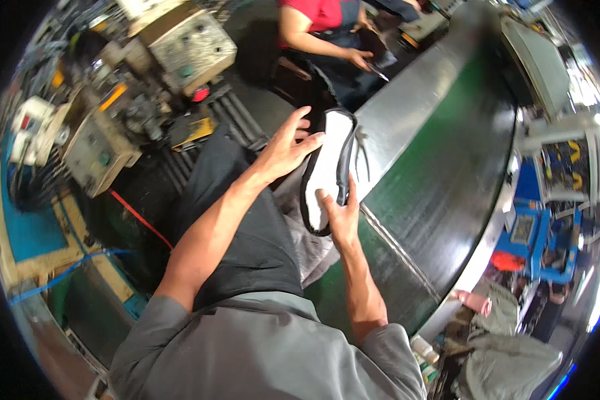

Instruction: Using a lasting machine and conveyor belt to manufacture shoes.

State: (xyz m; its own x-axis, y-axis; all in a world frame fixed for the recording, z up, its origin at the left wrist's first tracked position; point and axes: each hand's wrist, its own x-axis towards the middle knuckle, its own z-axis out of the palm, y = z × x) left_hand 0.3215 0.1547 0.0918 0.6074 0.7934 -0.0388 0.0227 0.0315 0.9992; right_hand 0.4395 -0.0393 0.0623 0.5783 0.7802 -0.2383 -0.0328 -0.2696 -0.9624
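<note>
A black shoe upper [330, 160] with a white underside is held bottom-up above my lap, its long axis running away from me. My right hand [343, 217] grips it near its closer end, the thumb pressed on the white face and the fingers along the right side. At its far left edge is my left hand [287, 153], fingers spread and the thumb tip at or against the rim. Thin dark laces [363, 150] seem to hang at the right side of the shoe upper.
A dark green conveyor belt [440, 193] with a metal edge runs along my right. Machine control boxes [190, 53] stand at the left. Across from me sits a co-worker in a red top [313, 13]. Blue racks [527, 240] and grey cloth [507, 367] lie beyond the belt.
</note>
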